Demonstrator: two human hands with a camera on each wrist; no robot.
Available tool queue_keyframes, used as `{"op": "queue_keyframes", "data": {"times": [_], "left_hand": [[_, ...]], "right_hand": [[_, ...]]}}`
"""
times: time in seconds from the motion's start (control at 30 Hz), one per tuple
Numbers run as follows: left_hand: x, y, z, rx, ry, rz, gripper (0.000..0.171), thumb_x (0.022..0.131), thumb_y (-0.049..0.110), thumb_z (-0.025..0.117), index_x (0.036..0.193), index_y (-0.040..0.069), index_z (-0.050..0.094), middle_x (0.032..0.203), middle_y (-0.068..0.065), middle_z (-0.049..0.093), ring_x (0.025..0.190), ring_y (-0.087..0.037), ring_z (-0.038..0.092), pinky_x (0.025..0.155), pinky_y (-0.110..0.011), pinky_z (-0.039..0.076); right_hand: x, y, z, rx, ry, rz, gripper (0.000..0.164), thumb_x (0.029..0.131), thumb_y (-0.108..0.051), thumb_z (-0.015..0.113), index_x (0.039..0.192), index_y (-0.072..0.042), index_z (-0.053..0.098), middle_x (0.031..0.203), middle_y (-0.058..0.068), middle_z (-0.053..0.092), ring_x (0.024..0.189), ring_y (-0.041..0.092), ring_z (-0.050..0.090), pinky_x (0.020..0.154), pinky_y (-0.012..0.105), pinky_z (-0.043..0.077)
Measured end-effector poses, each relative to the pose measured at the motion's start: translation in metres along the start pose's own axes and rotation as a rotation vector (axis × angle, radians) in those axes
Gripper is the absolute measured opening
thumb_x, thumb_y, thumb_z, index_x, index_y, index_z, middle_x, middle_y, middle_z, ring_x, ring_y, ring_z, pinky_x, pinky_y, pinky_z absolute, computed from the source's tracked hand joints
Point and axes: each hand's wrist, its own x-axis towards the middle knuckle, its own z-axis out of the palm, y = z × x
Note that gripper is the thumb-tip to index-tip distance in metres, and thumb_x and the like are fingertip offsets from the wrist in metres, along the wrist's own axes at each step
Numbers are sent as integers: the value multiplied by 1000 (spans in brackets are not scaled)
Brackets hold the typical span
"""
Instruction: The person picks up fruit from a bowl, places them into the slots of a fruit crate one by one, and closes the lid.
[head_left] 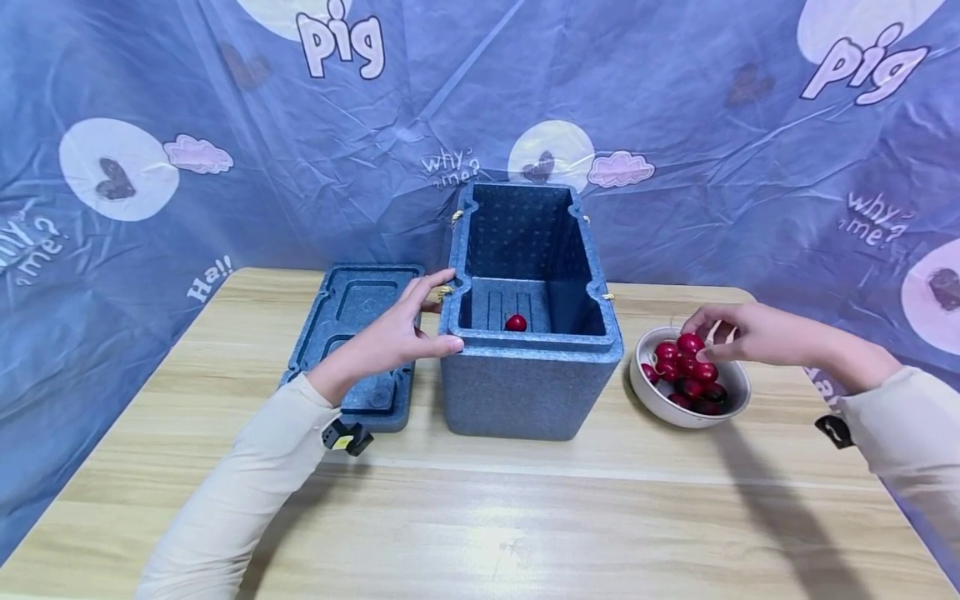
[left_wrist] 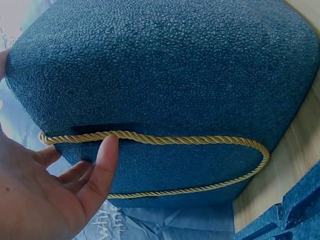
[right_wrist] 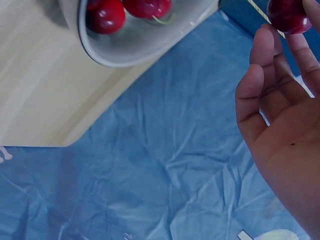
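In the head view my left hand [head_left: 382,333] rests against the left side of a blue foam cooler box [head_left: 528,396], thumb at the near corner and fingers spread along the rim. A fingertip touches the gold rope [left_wrist: 200,140] on the box's side in the left wrist view. One red cherry [head_left: 515,322] lies on the box floor. My right hand [head_left: 738,332] is over a white bowl [head_left: 686,417] holding several cherries [head_left: 686,387]. Between thumb and finger it pinches a cherry [right_wrist: 289,15], seen at the upper right of the right wrist view.
The blue lid [head_left: 363,292] lies flat on the wooden table [head_left: 480,517], left of the box and partly behind my left forearm. A blue printed cloth [head_left: 420,100] hangs behind the table.
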Motion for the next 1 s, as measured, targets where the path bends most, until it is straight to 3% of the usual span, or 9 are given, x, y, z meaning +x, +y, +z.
{"op": "queue_keyframes", "data": {"times": [0.4,0.8,1.0], "left_hand": [[0,-1,0,4,0,-2,89,83,47,69,153,35,16,158,-5,12,136,-29,37,89,-41,48],[0,1,1,-2,5,7,90,82,43,70,153,34,16,157,-6,13,136,-30,38,90,-42,49],[1,-1,1,-8,5,10,89,82,44,70,153,34,17,157,-5,14,136,-29,38,89,-42,49]], "right_hand": [[-1,-18,-31,-100,85,17,26,86,-14,71,111,-14,63,88,-6,62,77,-3,54,65,22,45],[9,-34,-45,-70,145,-35,27,84,-9,72,110,-12,65,87,-8,63,78,-1,55,67,19,44],[11,-44,-52,-35,163,-2,29,87,-7,69,114,-11,63,89,-12,64,79,1,58,69,16,45]]}}
